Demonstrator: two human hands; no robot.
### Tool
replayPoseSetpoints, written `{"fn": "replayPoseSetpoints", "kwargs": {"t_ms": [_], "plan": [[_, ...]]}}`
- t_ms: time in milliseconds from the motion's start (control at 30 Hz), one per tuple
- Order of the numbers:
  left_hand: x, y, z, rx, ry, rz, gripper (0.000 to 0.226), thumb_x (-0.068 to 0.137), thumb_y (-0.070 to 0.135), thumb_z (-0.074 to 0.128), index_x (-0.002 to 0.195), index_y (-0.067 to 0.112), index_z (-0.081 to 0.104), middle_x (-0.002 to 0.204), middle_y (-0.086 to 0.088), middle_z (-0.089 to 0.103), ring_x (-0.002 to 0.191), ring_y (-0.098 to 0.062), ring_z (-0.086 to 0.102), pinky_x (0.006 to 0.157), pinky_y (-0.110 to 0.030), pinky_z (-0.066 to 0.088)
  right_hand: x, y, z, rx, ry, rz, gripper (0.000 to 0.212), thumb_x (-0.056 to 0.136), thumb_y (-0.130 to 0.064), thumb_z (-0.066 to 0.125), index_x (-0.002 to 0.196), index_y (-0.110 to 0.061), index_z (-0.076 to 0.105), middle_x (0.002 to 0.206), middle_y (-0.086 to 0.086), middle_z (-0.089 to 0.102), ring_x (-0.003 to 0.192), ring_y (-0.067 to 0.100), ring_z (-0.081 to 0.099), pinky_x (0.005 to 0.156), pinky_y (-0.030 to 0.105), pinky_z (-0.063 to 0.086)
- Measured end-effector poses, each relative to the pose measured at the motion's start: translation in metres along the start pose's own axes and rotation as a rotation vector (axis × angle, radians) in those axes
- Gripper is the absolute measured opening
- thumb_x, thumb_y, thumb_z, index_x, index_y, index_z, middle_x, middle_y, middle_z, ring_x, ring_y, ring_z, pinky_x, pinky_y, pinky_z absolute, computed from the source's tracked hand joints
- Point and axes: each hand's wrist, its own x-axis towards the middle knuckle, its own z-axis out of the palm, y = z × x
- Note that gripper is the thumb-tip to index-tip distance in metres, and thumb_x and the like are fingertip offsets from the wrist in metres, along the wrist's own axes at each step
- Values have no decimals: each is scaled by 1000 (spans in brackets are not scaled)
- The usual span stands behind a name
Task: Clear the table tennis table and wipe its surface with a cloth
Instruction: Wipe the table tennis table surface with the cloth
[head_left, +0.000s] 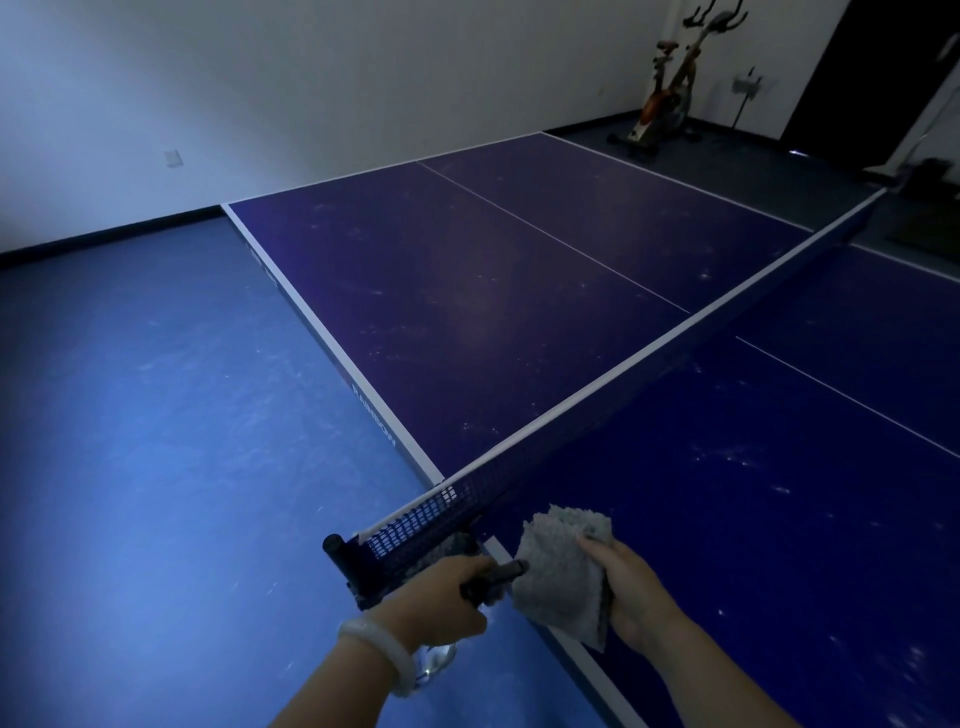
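A grey cloth (563, 577) is gripped in the right hand (631, 597) at about five o'clock in the view, just above the near edge of the blue surface (727, 467), the fingers (592, 545) being curled over its folded upper edge. The left hand (441, 592), at about six o'clock, is closed around a dark handle (493, 577) beside the net clamp (353, 566); whether this handle belongs to the clamp or is a separate item cannot be told in the dim light. A pale bangle (374, 654) is worn on the left wrist. The net (649, 353) is stretched from the clamp toward two o'clock, and no loose items are seen on either half of the surface, only pale smudges and scuffs. The cloth is judged to be light, soft and limp, with a fluffy pile that should drag a little on the board; it is best bunched flat under the palm rather than pinched at a corner, so that even pressure can be applied. An exercise bike (670, 88) is seen far off at one o'clock, well apart from the work.
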Motion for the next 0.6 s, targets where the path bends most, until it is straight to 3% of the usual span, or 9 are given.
{"fn": "replayPoseSetpoints", "kwargs": {"t_ms": [100,233,367,433,533,600], "plan": [[0,1,0,16,54,-7,30,82,3,59,111,12,60,108,-1,62,89,-14,57,79,-26,48,0,2,-2,-2,13,0,31,93,-27,64,121,-14,65,106,9,75,101,27,70,73,35,58],[5,-1,1,16,67,-25,26,83,5,61,108,10,58,100,-3,59,81,-14,51,71,-24,42,0,4,-2,-6,-1,6,28,94,-27,62,119,-15,66,105,8,75,96,24,72,71,34,58],[11,-8,4,-19,167,-81,37,83,8,64,119,11,55,111,-8,60,89,-17,53,77,-28,42,1,4,-5,-33,6,21,27,95,-26,62,118,-13,67,105,9,75,96,25,72,72,33,57],[13,-11,5,-58,241,-100,35,82,9,66,116,11,55,101,-6,60,81,-15,53,72,-27,43,5,-4,-9,-82,47,-3,28,95,-27,61,120,-15,66,106,10,74,99,26,70,74,33,56],[14,-16,8,-156,343,-101,34,82,10,69,113,19,57,93,3,58,79,-10,53,66,-17,39,15,-23,-14,-250,131,-169,35,100,-29,54,134,-24,56,125,1,64,114,22,60,95,35,49],[14,-21,10,-210,397,-111,35,83,10,70,112,25,57,96,5,58,83,-10,54,69,-13,40,24,-35,-14,-446,131,-381,41,105,-26,43,145,-34,40,142,-12,47,133,15,45,114,34,33]]}}
